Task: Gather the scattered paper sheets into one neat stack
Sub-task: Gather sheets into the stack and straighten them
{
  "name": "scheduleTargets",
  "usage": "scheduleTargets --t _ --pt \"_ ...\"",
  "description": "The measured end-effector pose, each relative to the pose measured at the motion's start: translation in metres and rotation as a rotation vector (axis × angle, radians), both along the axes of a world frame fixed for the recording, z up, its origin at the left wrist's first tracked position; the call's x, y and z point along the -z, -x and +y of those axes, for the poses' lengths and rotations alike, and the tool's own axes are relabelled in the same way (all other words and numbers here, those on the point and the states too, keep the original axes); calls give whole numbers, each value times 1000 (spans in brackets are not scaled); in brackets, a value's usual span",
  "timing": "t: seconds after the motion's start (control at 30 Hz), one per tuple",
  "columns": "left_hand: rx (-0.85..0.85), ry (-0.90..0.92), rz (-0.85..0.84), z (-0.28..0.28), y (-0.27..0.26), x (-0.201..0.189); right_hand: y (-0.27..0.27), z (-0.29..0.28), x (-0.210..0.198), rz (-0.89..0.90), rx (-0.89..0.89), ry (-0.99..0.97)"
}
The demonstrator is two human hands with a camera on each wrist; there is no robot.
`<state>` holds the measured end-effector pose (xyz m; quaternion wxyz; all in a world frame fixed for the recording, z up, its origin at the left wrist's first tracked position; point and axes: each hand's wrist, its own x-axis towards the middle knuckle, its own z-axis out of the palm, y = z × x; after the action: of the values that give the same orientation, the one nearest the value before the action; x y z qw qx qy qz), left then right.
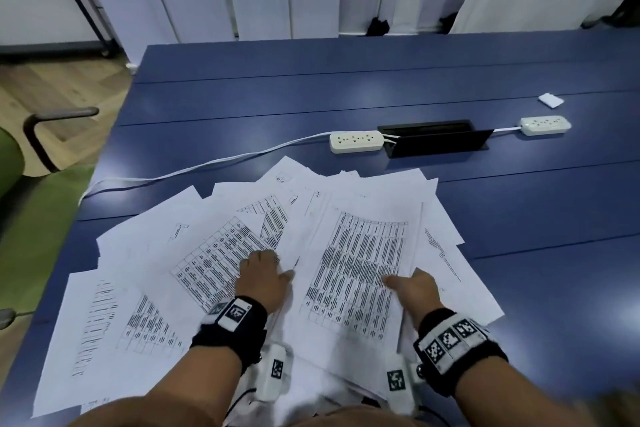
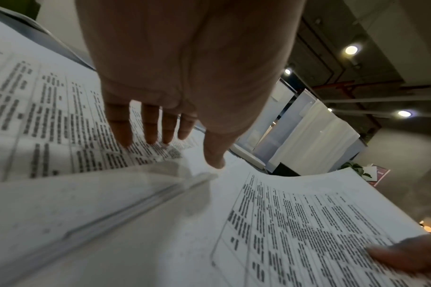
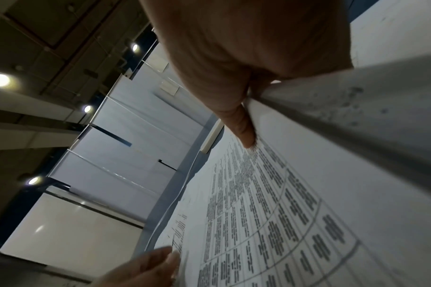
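Pressing spread left hand (image 1: 265,276) flat on scattered paper sheets (image 1: 214,263), lower centre of blue counter (image 1: 381,94); right hand (image 1: 415,288) pinching printed sheet (image 1: 360,270) edge, thumb on top.

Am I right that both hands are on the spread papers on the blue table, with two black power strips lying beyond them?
Not quite: the power strips are white, as the head view shows. Both the left hand and right hand are on the papers on the blue table.

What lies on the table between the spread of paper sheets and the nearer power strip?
Head view: only bare blue table separates the paper sheets from the power strip.
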<state>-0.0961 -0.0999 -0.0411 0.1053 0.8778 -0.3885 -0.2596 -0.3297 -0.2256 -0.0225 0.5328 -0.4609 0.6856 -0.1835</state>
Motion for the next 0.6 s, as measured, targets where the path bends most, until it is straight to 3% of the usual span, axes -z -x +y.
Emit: scheduleTargets --t 0.2,0.27,0.37,0.43,0.53,0.6 --pt "-33 104 308 -27 -8 -3 -3 7 36 -78 -56 -9" --pt "-39 93 355 -31 -9 3 -9 14 14 -124 -30 -31" --pt "-101 138 451 -31 -13 17 -9 19 7 -267 67 -174" --pt "-102 191 506 -29 -10 18 -7 20 9 -275 43 -205" --pt "-138 304 484 -19 -14 9 -3 18 6 -157 -6 -92" --pt "-306 389 412 -2 -29 5 4 9 8 -49 -69 50"
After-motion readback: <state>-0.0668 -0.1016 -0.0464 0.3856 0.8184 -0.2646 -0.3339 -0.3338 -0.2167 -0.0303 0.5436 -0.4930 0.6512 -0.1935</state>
